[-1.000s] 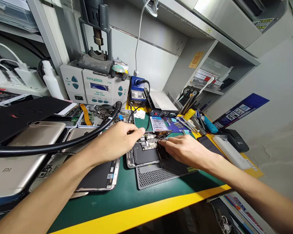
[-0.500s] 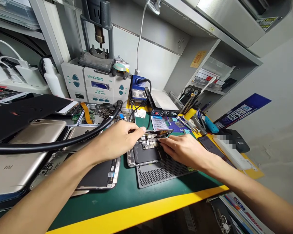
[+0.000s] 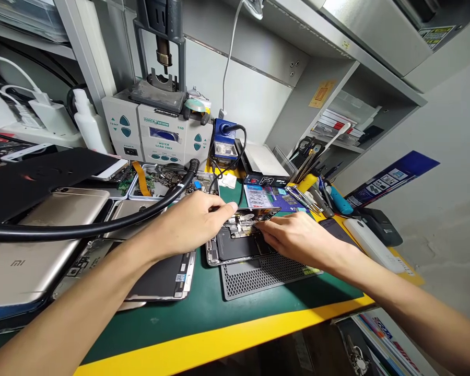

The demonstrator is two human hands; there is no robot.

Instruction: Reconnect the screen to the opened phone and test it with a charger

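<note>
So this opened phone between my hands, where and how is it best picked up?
Probably best to grip the opened phone by its near-left corner, coming from the near side: that corner is uncovered and reaches past the honeycomb mat. The left hand is at the tilted-up panel, and the right hand covers the right side.

The opened phone (image 3: 235, 248) looks black and silvery inside. Around it I see a grey honeycomb-patterned mat (image 3: 253, 283) at five o'clock, a gold phone (image 3: 58, 230) at nine, a pale grey station (image 3: 160, 149) at eleven, a turquoise handle (image 3: 342, 202) at two, and a green bench (image 3: 203, 316) edged yellow at six.
</note>
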